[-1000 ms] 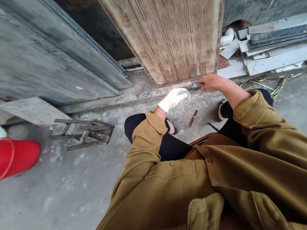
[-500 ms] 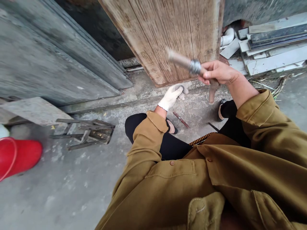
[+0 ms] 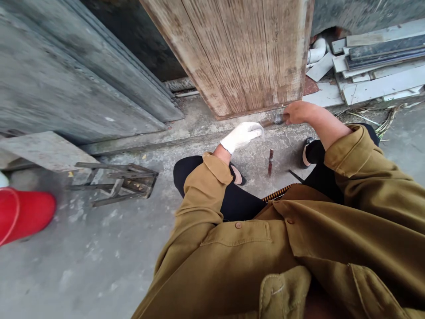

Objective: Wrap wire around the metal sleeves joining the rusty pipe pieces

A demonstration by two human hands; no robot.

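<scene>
My left hand (image 3: 244,136), in a white glove, is closed low beside the bottom edge of the weathered wooden door panel (image 3: 252,57). What its fingers hold, if anything, is hidden. My bare right hand (image 3: 299,112) grips a wooden stick tool (image 3: 267,121) with silvery wire wound round it. The tool is blurred and points left; its end comes right up to the gloved fingers, and I cannot tell whether they touch. A short dark-red rod (image 3: 271,162) shows over the concrete below my hands, between my feet.
At left are a red bucket (image 3: 26,215), a small wooden stool on its side (image 3: 122,182) and a grey board panel (image 3: 83,75). Stacked boards (image 3: 381,66) and a white pipe (image 3: 317,51) sit at the right. A thin dark strip (image 3: 295,176) lies near my right foot.
My right hand has swung the wire-wound tool down and left to my gloved hand. The dark-red rod has turned from slanting to nearly vertical in view and shifted right.
</scene>
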